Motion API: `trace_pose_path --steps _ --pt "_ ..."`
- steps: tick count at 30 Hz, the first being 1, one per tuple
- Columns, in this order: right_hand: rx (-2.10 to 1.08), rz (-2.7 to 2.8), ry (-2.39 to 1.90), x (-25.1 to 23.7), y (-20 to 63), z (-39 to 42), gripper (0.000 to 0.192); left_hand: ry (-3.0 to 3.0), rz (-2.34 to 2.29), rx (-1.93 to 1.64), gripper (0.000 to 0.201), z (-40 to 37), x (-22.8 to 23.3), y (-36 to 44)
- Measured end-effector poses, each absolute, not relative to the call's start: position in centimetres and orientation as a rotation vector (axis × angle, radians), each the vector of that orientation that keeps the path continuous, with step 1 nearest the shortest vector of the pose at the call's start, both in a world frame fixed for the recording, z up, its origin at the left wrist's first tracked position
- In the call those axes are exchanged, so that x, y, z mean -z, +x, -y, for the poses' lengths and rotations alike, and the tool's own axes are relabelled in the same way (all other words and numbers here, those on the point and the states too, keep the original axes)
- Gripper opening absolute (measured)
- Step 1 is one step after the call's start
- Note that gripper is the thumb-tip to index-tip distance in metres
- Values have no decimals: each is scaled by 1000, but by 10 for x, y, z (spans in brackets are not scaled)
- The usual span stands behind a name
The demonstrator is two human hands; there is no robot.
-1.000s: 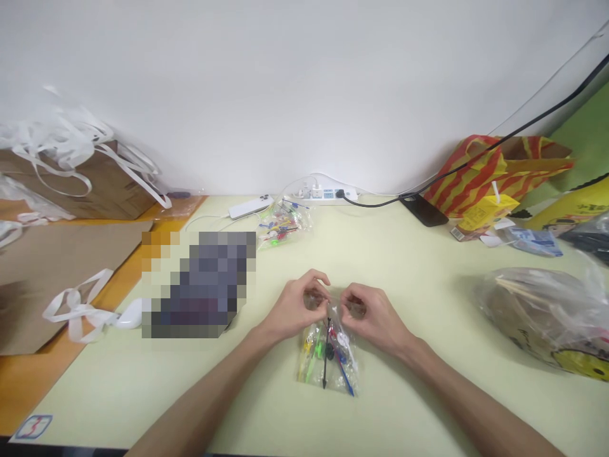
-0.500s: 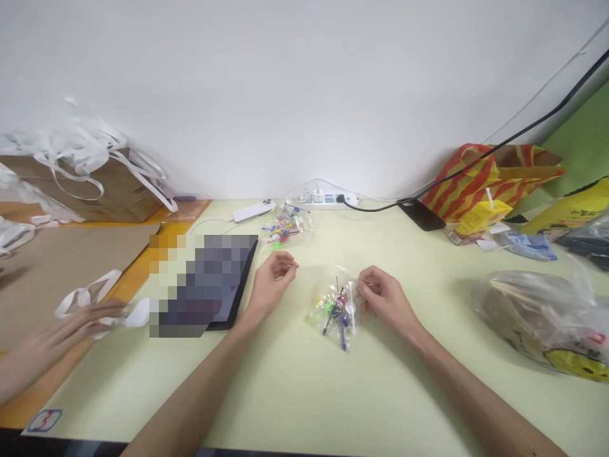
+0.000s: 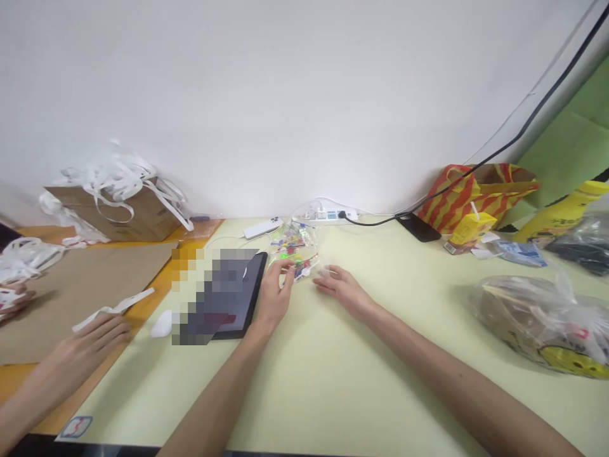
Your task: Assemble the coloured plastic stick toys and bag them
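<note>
A small clear plastic bag [image 3: 304, 270] of colourful thin plastic pieces lies near the back of the table, against a second similar bag [image 3: 290, 238]. My left hand [image 3: 276, 295] is at its left side, thumb and fingers closed on the bag's edge. At its right edge is my right hand [image 3: 346, 291], fingers stretched out and slightly apart, the tips close to the clear plastic. A tablet [image 3: 250, 308] lies just left of my left hand, partly blurred out.
A power strip [image 3: 328, 216], a white phone [image 3: 262, 227] and a dark phone [image 3: 419, 227] lie along the wall. On the right are a striped bag [image 3: 451, 203], a yellow drink carton [image 3: 471, 231] and a wrapped package [image 3: 523, 317]. Another person's hand [image 3: 98, 339] holds white strap at left.
The bag has moved away from me and left, up to the other bag, with both hands following. My right hand's fingers have straightened. The view has shifted slightly.
</note>
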State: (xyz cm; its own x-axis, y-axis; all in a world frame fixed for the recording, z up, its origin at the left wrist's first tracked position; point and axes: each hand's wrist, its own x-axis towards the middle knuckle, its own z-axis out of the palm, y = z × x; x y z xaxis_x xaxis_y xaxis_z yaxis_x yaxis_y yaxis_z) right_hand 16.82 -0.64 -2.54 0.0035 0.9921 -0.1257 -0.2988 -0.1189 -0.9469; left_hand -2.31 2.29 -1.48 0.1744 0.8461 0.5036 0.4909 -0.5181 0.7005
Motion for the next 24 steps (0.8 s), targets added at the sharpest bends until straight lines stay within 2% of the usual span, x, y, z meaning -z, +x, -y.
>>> trace_pose_path --steps 3,7,10,16,18,22,24 --pt "-1360 949 -1131 28 191 14 47 2176 -1205 -1195 18 -23 17 -21" --pt "-1315 1054 -1187 35 239 32 32 2355 -1193 -1044 20 -20 23 -17" --pt "-1106 1241 -1304 42 269 39 25 2461 -1214 -926 23 -20 25 -17" --pt "-725 1491 -1500 50 276 42 20 2504 -1272 -748 47 -20 22 -17" --pt "-683 1588 -1490 48 269 45 20 2534 -1269 -728 45 -20 20 -15" --pt "-599 1736 -1450 42 255 52 21 2580 -1251 -788 27 -15 16 -10" --pt "-529 1811 -1403 37 251 56 21 2575 -1234 -801 27 -11 14 -6"
